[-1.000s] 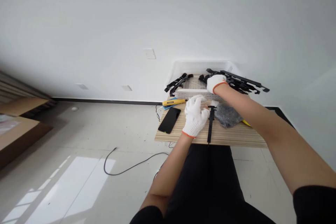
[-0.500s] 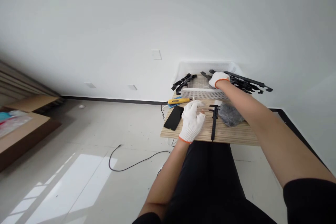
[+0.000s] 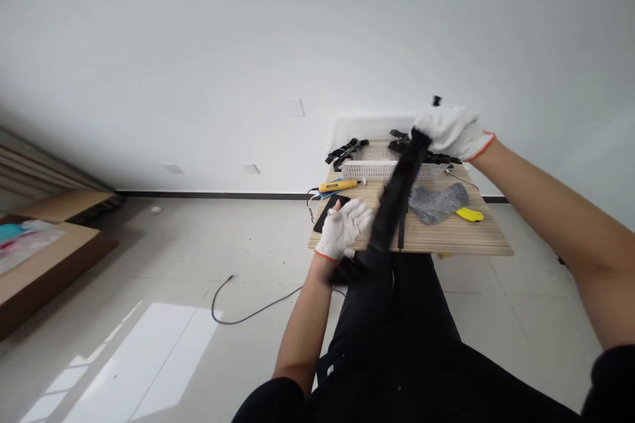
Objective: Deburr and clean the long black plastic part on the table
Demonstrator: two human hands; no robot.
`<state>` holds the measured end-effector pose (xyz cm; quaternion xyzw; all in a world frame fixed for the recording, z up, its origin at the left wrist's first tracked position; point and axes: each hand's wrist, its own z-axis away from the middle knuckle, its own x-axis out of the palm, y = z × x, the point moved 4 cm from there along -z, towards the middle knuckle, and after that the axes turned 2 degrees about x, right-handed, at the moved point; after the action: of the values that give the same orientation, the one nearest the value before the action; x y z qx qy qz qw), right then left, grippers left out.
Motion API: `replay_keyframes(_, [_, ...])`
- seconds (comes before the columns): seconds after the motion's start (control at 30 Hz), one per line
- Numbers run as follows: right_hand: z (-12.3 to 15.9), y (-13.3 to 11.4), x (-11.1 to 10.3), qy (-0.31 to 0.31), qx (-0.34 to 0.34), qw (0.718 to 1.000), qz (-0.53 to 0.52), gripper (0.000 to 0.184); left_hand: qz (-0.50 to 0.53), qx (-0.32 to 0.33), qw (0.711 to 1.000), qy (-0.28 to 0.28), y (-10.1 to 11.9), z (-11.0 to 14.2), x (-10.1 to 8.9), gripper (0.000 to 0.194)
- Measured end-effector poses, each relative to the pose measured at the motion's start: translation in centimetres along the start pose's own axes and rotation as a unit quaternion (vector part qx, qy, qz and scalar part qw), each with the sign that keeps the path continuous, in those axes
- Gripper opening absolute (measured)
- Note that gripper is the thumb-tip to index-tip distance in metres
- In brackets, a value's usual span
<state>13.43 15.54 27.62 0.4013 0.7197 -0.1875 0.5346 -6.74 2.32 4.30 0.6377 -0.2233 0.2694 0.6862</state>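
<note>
Over the wooden surface [image 3: 476,238], a long black part [image 3: 394,201] slants down from the right hand [image 3: 452,131].
Beyond is the white basket [image 3: 370,170] with more black pieces [image 3: 347,151]; the held part hangs in front of it, its blurred lower end past the surface's near edge. It looks stiff, fairly light and perhaps slippery under knit gloves, with slim ends likely weakest, so the broad middle seems the surer hold. The right hand is closed round it near the top; the left hand [image 3: 344,228] is open, palm up, holding nothing.
</note>
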Motion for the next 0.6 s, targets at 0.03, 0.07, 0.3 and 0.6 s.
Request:
replay_keyframes(0.03, [0.4,-0.9,0.4,-0.020,-0.028,0.999,-0.009,0.025,0.010,-0.039,0.999,-0.032,-0.9,0.6,0.4,0.069])
replay_keyframes(0.07, [0.7,-1.8,0.9,-0.030,-0.049,0.998,-0.017,0.025,0.007,-0.075,0.995,-0.067,-2.0,1.3,1.0,0.077])
replay_keyframes(0.3, [2.7,-6.8,5.4,-0.012,-0.095,0.994,-0.048,0.039,0.009,-0.136,0.971,-0.198,-7.8,5.7,4.6,0.078])
replay_keyframes(0.6, [12.0,-6.2,15.4,-0.018,0.299,0.938,-0.173,0.049,-0.146,-0.008,0.989,0.037,-10.4,7.8,1.0,0.051])
